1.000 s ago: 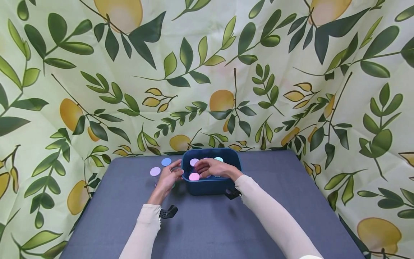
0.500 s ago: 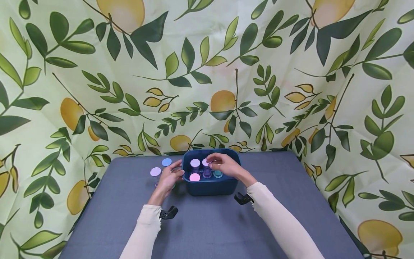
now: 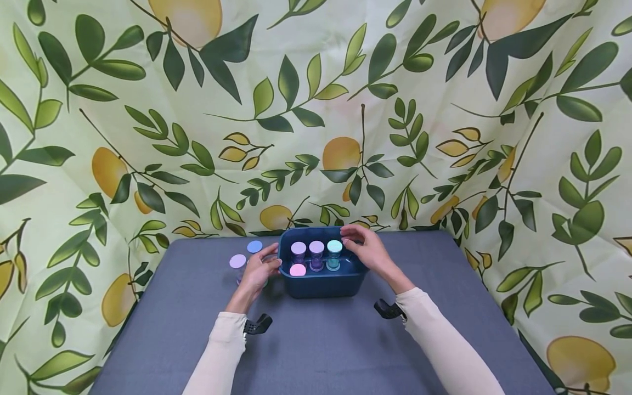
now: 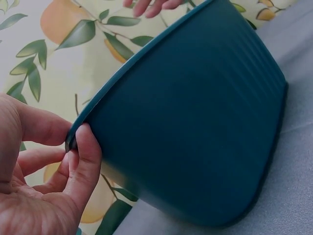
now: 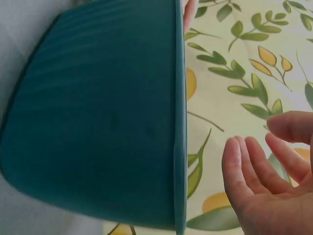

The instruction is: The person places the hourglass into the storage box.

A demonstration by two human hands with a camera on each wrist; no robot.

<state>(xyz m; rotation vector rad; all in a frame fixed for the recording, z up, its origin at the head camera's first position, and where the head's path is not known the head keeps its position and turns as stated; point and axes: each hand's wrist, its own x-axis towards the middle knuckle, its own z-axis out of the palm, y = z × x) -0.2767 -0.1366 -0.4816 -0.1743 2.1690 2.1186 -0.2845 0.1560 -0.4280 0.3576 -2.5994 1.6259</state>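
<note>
A dark teal bin [image 3: 321, 282] stands on the grey table [image 3: 316, 340] and holds several small jars: lilac-lidded [image 3: 298, 248], purple-lidded [image 3: 316, 248] and teal-lidded [image 3: 334, 246] in a row, and a pink-lidded one [image 3: 297, 270] in front. My left hand [image 3: 261, 270] pinches the bin's left rim between thumb and fingers; the left wrist view shows that hand [image 4: 73, 147] on the bin [image 4: 195, 122]. My right hand [image 3: 365, 248] hovers at the right rim with loose fingers and holds nothing. In the right wrist view, this hand [image 5: 264, 171] stays apart from the bin [image 5: 98, 122].
Two more jars stand on the table left of the bin, one with a lilac lid [image 3: 237, 261] and one with a blue lid [image 3: 254, 246]. A leaf-and-lemon cloth [image 3: 316, 109] walls off the back and sides. Bare table lies in front of the bin.
My right hand has come out of the bin and moved right to its right rim, uncovering the jars inside. The left hand and the bin have stayed put.
</note>
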